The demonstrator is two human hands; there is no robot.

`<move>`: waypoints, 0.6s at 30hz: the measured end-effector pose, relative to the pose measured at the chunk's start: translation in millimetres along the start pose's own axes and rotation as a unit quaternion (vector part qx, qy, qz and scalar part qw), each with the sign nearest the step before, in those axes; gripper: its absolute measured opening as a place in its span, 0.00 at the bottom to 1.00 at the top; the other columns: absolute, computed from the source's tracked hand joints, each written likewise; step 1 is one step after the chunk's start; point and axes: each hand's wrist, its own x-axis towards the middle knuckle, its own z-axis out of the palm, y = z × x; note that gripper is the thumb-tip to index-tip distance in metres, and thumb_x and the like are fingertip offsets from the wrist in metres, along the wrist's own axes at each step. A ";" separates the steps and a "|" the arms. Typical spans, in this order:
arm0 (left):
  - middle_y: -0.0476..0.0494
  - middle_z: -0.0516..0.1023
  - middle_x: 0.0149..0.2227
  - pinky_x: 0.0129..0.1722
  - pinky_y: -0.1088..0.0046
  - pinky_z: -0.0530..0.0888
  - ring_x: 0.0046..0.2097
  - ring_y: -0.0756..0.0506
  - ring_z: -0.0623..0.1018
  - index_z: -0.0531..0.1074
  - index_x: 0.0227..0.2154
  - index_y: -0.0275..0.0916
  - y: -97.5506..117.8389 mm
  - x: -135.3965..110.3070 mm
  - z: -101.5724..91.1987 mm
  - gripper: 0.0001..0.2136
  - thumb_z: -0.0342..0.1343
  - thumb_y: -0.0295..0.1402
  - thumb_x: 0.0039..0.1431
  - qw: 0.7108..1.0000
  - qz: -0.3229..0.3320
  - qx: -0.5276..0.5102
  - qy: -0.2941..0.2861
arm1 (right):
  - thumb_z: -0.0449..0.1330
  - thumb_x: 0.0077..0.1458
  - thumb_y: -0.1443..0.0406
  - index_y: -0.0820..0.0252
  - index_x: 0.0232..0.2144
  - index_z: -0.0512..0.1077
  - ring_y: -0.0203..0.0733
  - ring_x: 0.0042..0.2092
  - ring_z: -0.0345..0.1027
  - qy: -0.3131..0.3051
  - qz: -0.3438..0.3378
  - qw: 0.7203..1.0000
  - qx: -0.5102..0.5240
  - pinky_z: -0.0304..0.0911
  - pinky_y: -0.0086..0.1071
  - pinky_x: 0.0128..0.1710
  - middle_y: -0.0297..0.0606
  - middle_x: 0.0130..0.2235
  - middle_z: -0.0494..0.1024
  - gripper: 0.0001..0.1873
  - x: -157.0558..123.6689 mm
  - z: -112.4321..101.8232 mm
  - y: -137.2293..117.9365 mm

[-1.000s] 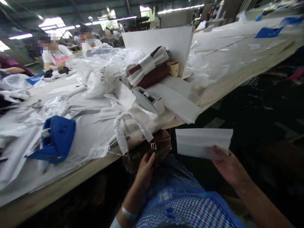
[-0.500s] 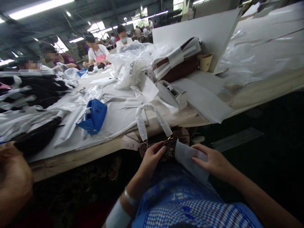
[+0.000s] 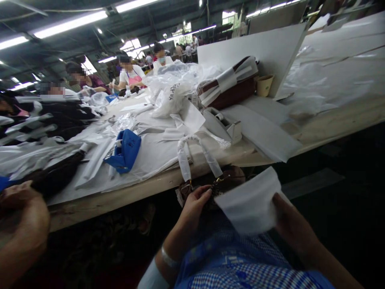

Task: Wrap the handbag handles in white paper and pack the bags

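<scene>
A brown handbag (image 3: 236, 176) rests between my lap and the table edge. Its looped handle (image 3: 184, 158) stands up, wrapped in white material, with gold-coloured fittings at its ends. My left hand (image 3: 192, 210) is closed at the front of the bag, thumb and forefinger pinching a dark part near the fittings; the exact part is hard to make out. To the right, my right hand (image 3: 290, 222) grips a thin white sheet of paper (image 3: 249, 202) by its right edge. The sheet hangs over my lap and covers some of the bag.
On the table lie a blue pouch-like piece (image 3: 128, 150), crumpled clear plastic (image 3: 170, 90), a wrapped brown bag (image 3: 231, 86) and a paper cup (image 3: 264, 85). Dark wrapped bags (image 3: 57, 116) are piled left. Another person's hand (image 3: 25, 220) is at the left edge. Co-workers sit across the table.
My right hand has moved right and drawn the white sheet up and away from the bag, so it spreads wider. My left hand stays at the bag. The view has shifted slightly.
</scene>
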 end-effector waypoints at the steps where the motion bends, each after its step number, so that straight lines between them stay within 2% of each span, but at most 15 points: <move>1: 0.38 0.81 0.44 0.44 0.72 0.75 0.42 0.45 0.80 0.76 0.48 0.35 2.1 -0.1 1.0 0.23 0.68 0.43 0.52 1.000 0.003 -0.003 -0.001 | 0.74 0.40 0.56 0.53 0.35 0.79 0.49 0.37 0.78 0.001 -0.003 0.999 -0.045 0.76 0.35 0.33 0.37 0.37 0.84 0.18 3.1 -3.0 -6.9; 3: 0.38 0.81 0.44 0.41 0.73 0.75 0.42 0.44 0.80 0.77 0.49 0.35 6.8 0.1 3.0 0.24 0.68 0.43 0.52 1.000 0.002 -0.002 0.000 | 0.74 0.39 0.56 0.54 0.34 0.80 0.52 0.37 0.78 0.012 -0.005 0.986 -0.164 0.75 0.36 0.32 0.39 0.36 0.84 0.18 7.8 -6.2 -18.9; 6: 0.38 0.82 0.43 0.36 0.76 0.75 0.40 0.45 0.79 0.77 0.48 0.35 13.9 1.7 4.4 0.24 0.68 0.44 0.50 1.000 -0.005 0.009 0.011 | 0.70 0.44 0.50 0.56 0.38 0.81 0.57 0.42 0.78 0.001 -0.048 0.933 -0.357 0.74 0.41 0.39 0.42 0.40 0.84 0.22 12.8 -1.8 -26.3; 9: 0.38 0.82 0.42 0.31 0.78 0.73 0.37 0.47 0.79 0.78 0.47 0.35 19.3 3.4 4.7 0.24 0.68 0.44 0.50 0.999 -0.009 0.029 0.019 | 0.66 0.48 0.49 0.56 0.39 0.82 0.58 0.45 0.77 -0.080 -0.123 0.864 -0.482 0.71 0.43 0.46 0.42 0.42 0.84 0.21 18.9 14.9 -16.5; 12: 0.39 0.82 0.41 0.32 0.77 0.74 0.37 0.46 0.79 0.78 0.48 0.36 23.8 3.4 6.7 0.24 0.68 0.43 0.50 0.999 -0.015 0.040 0.009 | 0.61 0.54 0.52 0.53 0.42 0.81 0.54 0.47 0.76 -0.156 -0.216 0.814 -0.515 0.69 0.41 0.48 0.38 0.44 0.83 0.18 27.6 40.5 4.2; 14: 0.39 0.82 0.41 0.32 0.77 0.74 0.38 0.46 0.79 0.78 0.47 0.36 26.1 2.7 8.6 0.23 0.68 0.44 0.50 0.999 -0.011 0.051 0.003 | 0.59 0.57 0.53 0.52 0.44 0.80 0.52 0.47 0.76 -0.163 -0.270 0.811 -0.493 0.68 0.41 0.49 0.36 0.44 0.83 0.17 33.9 58.5 19.1; 15: 0.39 0.82 0.41 0.30 0.78 0.73 0.37 0.46 0.79 0.78 0.47 0.36 26.5 2.4 9.3 0.23 0.68 0.44 0.50 0.998 -0.005 0.064 0.002 | 0.60 0.57 0.53 0.52 0.44 0.80 0.52 0.48 0.76 -0.159 -0.286 0.820 -0.469 0.68 0.41 0.51 0.36 0.45 0.83 0.17 36.8 66.7 26.2; 17: 0.39 0.82 0.39 0.26 0.79 0.70 0.36 0.46 0.78 0.77 0.47 0.36 24.8 2.6 9.4 0.25 0.67 0.46 0.50 0.995 0.010 0.099 0.011 | 0.62 0.56 0.52 0.53 0.44 0.80 0.53 0.50 0.75 -0.148 -0.278 0.862 -0.398 0.67 0.42 0.52 0.38 0.46 0.82 0.18 41.2 80.0 39.6; 18: 0.39 0.82 0.38 0.24 0.80 0.69 0.34 0.46 0.78 0.76 0.47 0.35 22.4 3.1 8.6 0.26 0.67 0.47 0.49 0.993 0.018 0.117 0.020 | 0.63 0.55 0.52 0.54 0.43 0.80 0.54 0.49 0.75 -0.143 -0.247 0.891 -0.353 0.68 0.43 0.51 0.39 0.46 0.83 0.19 42.3 84.9 45.7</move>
